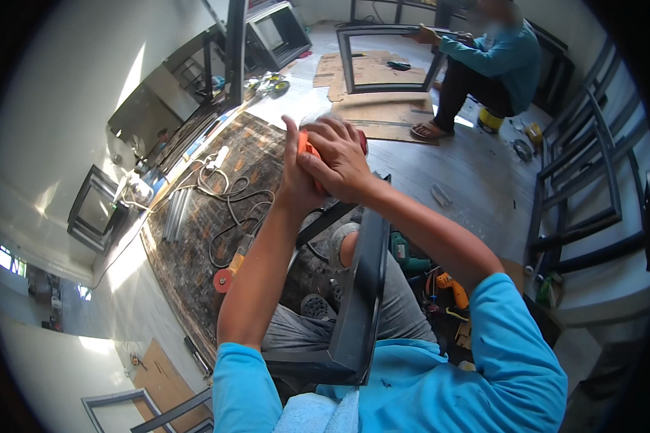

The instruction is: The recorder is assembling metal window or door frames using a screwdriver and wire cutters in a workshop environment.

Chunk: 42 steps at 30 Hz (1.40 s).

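Both of my hands are raised together over the far end of a dark grey metal frame (362,289) that rests across my lap. Between them is an orange hand tool (309,146), mostly covered by fingers, so its kind cannot be made out. My left hand (297,173) presses against its left side, the thumb pointing up. From above and the right, my right hand (341,164) wraps over it. A bit of red shows beyond the right fingers. One bar of the frame passes just below my hands.
A worn dark board (260,162) carries looped cable and an angle grinder (227,274). A green power tool (409,254) and an orange drill (452,290) lie right of my legs. Ahead, a seated person (495,61) holds another frame (350,65). More frames (592,166) lean at right.
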Each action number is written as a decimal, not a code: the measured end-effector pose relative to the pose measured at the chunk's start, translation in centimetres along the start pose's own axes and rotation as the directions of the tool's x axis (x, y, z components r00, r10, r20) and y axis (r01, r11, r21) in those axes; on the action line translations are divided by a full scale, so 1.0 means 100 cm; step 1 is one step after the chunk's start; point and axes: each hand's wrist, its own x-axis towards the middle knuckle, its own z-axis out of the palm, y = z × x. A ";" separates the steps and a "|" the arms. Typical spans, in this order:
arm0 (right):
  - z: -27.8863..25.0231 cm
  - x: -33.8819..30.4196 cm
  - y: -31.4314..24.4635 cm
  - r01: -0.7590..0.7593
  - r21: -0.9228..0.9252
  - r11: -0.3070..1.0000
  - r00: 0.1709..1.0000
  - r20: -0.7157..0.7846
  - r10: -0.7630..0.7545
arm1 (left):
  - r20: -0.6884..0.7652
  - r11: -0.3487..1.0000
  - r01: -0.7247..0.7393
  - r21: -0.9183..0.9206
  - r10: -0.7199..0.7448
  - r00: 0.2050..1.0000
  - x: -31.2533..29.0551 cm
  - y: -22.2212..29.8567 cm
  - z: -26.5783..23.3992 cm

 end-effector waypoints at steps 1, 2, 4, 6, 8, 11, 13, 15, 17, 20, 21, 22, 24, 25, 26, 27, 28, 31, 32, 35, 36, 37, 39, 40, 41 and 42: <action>0.003 0.004 0.001 -0.002 0.000 1.000 1.000 0.017 0.002 | 0.139 0.999 -0.039 0.005 0.038 0.990 -0.002 -0.003 0.001; 0.006 0.008 0.006 0.000 -0.004 1.000 1.000 0.011 0.000 | 0.146 0.999 -0.040 0.007 0.038 0.989 -0.002 -0.005 0.001; 0.012 0.015 0.015 -0.092 0.102 0.991 0.995 0.042 0.088 | 0.012 0.993 -0.030 0.114 0.029 1.000 -0.004 -0.004 -0.003; 0.016 0.019 0.008 -0.211 0.211 0.954 0.977 0.085 0.197 | -0.019 0.992 -0.011 0.127 0.013 1.000 -0.014 -0.003 -0.007; 0.029 0.030 0.020 -0.254 0.348 0.902 0.966 0.047 0.254 | -0.006 0.965 -0.014 0.260 0.016 1.000 -0.026 -0.004 0.000; 0.026 0.034 0.087 -0.427 0.484 0.764 0.871 -0.007 0.492 | 0.239 0.976 0.113 0.187 -0.157 0.958 -0.052 0.008 -0.012; -0.003 0.012 0.114 -0.627 0.678 0.383 0.676 0.229 0.701 | 0.260 0.991 0.129 0.033 -0.133 0.956 -0.064 0.017 -0.015; -0.039 -0.020 0.124 -0.553 0.824 0.122 0.583 0.279 0.763 | 0.341 0.960 0.225 -0.164 -0.159 0.926 -0.075 0.020 -0.031; -0.082 -0.069 0.159 -0.516 0.851 0.097 0.554 0.245 0.795 | 0.283 0.954 0.263 -0.146 -0.214 0.935 -0.089 0.024 -0.033; -0.130 -0.176 0.181 -0.850 0.522 0.067 0.264 0.312 0.913 | -0.055 0.712 0.104 0.695 -0.091 0.994 -0.147 0.040 -0.027; -0.134 -0.230 0.205 -0.950 0.308 0.045 0.101 0.167 0.981 | -0.130 0.576 0.112 0.810 -0.011 0.991 -0.165 0.043 -0.020; -0.139 -0.283 0.227 -0.996 0.087 -0.013 -0.014 -0.013 1.000 | -0.129 0.541 0.100 0.835 0.016 0.991 -0.178 0.042 -0.016; -0.149 -0.396 0.222 -1.000 0.002 0.014 0.014 -0.098 0.995 | -0.083 0.490 0.056 0.870 0.035 0.996 -0.218 0.044 -0.007; -0.168 -0.442 0.212 -0.992 -0.101 -0.071 -0.055 -0.151 0.987 | -0.008 0.492 -0.005 0.871 0.023 1.000 -0.231 0.041 -0.003; -0.185 -0.484 0.192 -0.966 -0.195 -0.168 -0.126 -0.208 0.970 | 0.033 0.422 -0.025 0.906 -0.013 0.999 -0.245 0.040 0.006; -0.170 -0.484 0.152 -0.940 -0.251 -0.231 -0.175 -0.227 0.958 | 0.063 0.330 -0.041 0.943 -0.055 0.997 -0.258 0.037 0.020; -0.209 -0.535 0.173 -0.852 -0.446 -0.276 -0.141 -0.313 0.939 | 0.101 0.315 -0.094 0.944 -0.006 0.995 -0.270 0.043 0.036; -0.157 -0.545 0.165 -0.850 -0.459 -0.258 -0.120 -0.307 0.944 | 0.078 0.145 -0.086 0.986 0.064 0.995 -0.325 0.032 0.074; -0.176 -0.559 0.155 -0.858 -0.428 -0.283 -0.135 -0.344 0.929 | 0.120 0.077 -0.127 0.989 0.085 0.989 -0.328 0.019 0.071; -0.186 -0.572 0.167 -0.756 -0.621 -0.205 0.120 -0.441 0.890 | 0.238 -0.034 -0.235 0.971 0.159 0.958 -0.335 -0.006 0.081; -0.178 -0.562 0.164 -0.731 -0.670 -0.128 0.257 -0.445 0.858 | 0.238 -0.071 -0.231 0.970 0.099 0.966 -0.330 -0.012 0.087; -0.170 -0.541 0.159 -0.741 -0.670 0.049 0.343 -0.314 0.885 | 0.238 -0.069 -0.233 0.970 0.073 0.969 -0.330 -0.017 0.091; -0.161 -0.527 0.144 -0.739 -0.647 0.190 0.418 -0.219 0.882 | 0.246 -0.222 -0.217 0.951 0.112 0.963 -0.330 -0.029 0.086; -0.150 -0.524 0.142 -0.774 -0.578 0.257 0.336 -0.032 0.941 | 0.268 -0.228 -0.235 0.945 0.124 0.956 -0.329 -0.031 0.079; -0.130 -0.518 0.146 -0.812 -0.474 0.340 0.280 0.195 0.940 | 0.261 -0.253 -0.224 0.941 0.123 0.957 -0.331 -0.029 0.079; -0.113 -0.512 0.148 -0.815 -0.452 0.363 0.293 0.219 0.931 | 0.342 -0.260 -0.291 0.921 0.176 0.923 -0.331 -0.029 0.079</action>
